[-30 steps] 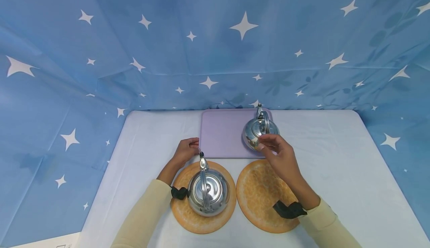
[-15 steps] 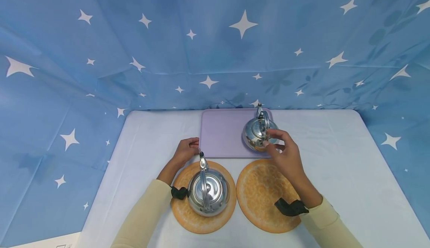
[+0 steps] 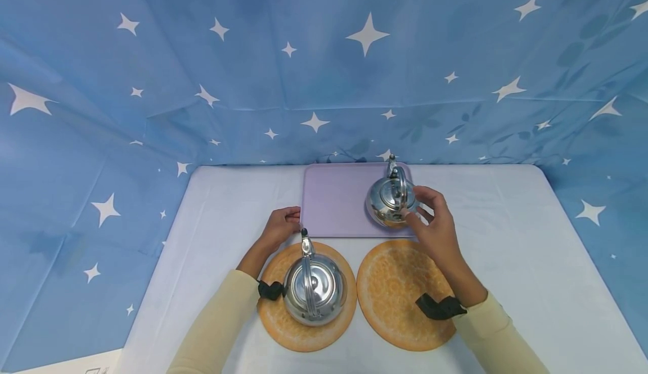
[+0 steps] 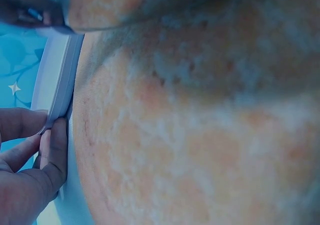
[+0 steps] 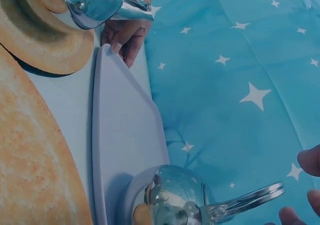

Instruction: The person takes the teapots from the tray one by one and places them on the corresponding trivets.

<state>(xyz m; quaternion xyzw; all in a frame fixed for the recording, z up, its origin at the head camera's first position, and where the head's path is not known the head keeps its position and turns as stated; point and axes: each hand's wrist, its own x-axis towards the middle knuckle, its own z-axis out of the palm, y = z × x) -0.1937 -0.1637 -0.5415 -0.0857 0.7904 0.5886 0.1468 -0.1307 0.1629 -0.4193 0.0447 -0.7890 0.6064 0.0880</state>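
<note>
Nearest, along the bottom of the frame, a left sleeve (image 3: 212, 329) and a right sleeve (image 3: 498, 334), each with a black strap (image 3: 270, 291) at the wrist. Just beyond, at lower centre, 2 round orange-brown mats side by side: left mat (image 3: 283, 337) with near kettle (image 3: 316, 292) upright on it, spout (image 3: 306, 246) towards the top of the frame; right mat (image 3: 392, 295) partly under the right forearm. Past these, left of centre, left hand (image 3: 280, 228) at the left edge of a pale purple tray (image 3: 334, 199), fingers pinching the rim (image 4: 62, 85), as shown in the left wrist view. Right of centre, right hand (image 3: 435, 225) beside far kettle (image 3: 382, 202), fingers spread and holding nothing; in the right wrist view, apart from the handle (image 5: 250, 200). Cannot tell whether the thumb touches the kettle's side. Upright on the right end of the tray: far kettle, seen at centre right of the frame. Farthest, filling the top, blue cloth (image 3: 329, 70) with white stars, behind a white table (image 3: 531, 261). As a judgement, likely at the step of setting down or taking up far kettle at the tray; cannot tell which from the pose alone. For a lift, would call for closing the right fingers round the handle and raising straight up; for leaving it there, for drawing clear without catching the handle.
</note>
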